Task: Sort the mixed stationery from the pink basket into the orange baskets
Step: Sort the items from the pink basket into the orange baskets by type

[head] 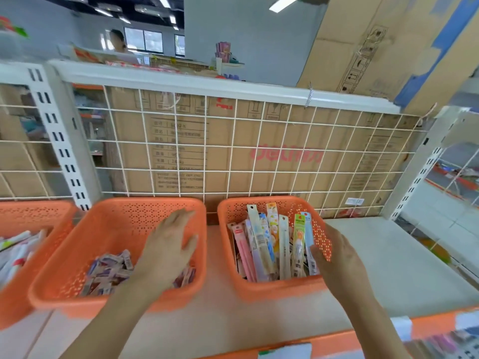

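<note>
Two orange baskets stand side by side on a shelf. The middle orange basket point(108, 216) holds a heap of small purple and red packets point(108, 270). My left hand point(168, 247) hovers flat over its right half, fingers spread, holding nothing. The right orange basket point(233, 211) holds several long pen packs point(269, 242) standing lengthwise. My right hand point(334, 260) rests against that basket's right rim, fingers around the wall. No pink basket is in view.
A third orange basket point(26, 216) with white packs sits at the far left. A white wire grid point(233, 151) backed by cardboard boxes closes the shelf behind. Bare shelf board point(388, 255) extends right of the baskets. A person stands far behind.
</note>
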The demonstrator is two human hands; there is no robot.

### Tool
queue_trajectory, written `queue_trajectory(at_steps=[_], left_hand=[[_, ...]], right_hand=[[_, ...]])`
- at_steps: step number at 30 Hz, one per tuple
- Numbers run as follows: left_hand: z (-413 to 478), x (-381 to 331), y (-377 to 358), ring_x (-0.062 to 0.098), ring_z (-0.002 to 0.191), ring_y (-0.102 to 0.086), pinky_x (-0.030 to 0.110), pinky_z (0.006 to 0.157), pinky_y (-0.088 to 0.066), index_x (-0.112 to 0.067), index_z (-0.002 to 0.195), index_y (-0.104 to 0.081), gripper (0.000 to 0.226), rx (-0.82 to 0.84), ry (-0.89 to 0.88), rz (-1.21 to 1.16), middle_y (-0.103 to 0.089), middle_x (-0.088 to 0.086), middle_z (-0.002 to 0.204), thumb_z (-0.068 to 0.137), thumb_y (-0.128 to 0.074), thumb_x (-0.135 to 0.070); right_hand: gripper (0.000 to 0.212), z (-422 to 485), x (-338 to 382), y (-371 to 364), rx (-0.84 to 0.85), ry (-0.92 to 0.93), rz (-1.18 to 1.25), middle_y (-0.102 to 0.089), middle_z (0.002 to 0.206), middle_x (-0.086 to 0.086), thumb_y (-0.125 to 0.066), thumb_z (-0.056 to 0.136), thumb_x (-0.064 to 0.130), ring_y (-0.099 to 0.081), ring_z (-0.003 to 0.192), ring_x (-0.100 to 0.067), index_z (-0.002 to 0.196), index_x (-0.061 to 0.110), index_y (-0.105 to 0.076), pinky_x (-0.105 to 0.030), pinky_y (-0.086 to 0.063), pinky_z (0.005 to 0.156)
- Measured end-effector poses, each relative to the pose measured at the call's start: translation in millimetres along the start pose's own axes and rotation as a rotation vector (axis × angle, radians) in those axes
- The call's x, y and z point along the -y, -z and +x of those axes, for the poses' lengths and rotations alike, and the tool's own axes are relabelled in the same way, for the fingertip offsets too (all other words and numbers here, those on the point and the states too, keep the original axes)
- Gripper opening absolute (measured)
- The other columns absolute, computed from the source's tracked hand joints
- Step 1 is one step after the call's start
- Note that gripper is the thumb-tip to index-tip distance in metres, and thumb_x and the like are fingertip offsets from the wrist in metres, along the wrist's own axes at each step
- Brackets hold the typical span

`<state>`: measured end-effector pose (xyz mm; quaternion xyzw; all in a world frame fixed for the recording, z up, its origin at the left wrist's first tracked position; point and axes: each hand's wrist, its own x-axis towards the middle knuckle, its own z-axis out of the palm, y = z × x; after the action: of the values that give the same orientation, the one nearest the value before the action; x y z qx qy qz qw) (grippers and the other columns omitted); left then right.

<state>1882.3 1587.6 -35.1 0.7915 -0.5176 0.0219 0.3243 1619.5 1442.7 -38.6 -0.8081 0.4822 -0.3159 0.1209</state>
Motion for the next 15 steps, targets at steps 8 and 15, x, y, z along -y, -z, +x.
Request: queue_trajectory(at_steps=[8, 15], left_hand=[[-78, 70, 72, 0.037, 0.115, -0.053, 0.050, 0.092, -0.043, -0.009, 0.128, -0.054, 0.046, -0.099, 0.061, 0.085, -0.055, 0.012, 0.129, 0.083, -0.065, -0.009], [-167, 142, 140, 0.043, 0.112, -0.053, 0.053, 0.086, -0.044, -0.003, 0.123, -0.055, 0.040, -0.151, 0.137, 0.195, -0.057, 0.018, 0.125, 0.087, -0.059, -0.021]], right_hand=[[0.054, -76, 53, -20, -0.048, 0.111, -0.105, -0.062, 0.110, -0.023, -0.074, 0.073, 0.004, -0.060, 0.097, -0.045, 0.123, -0.002, -0.055, -0.050, -0.052, 0.071], [0.047, -149, 125, -41, -0.031, 0.178, -0.170, -0.065, 0.103, -0.020, -0.067, 0.080, 0.018, -0.063, 0.083, -0.043, 0.121, -0.002, -0.055, -0.049, -0.052, 0.066]])
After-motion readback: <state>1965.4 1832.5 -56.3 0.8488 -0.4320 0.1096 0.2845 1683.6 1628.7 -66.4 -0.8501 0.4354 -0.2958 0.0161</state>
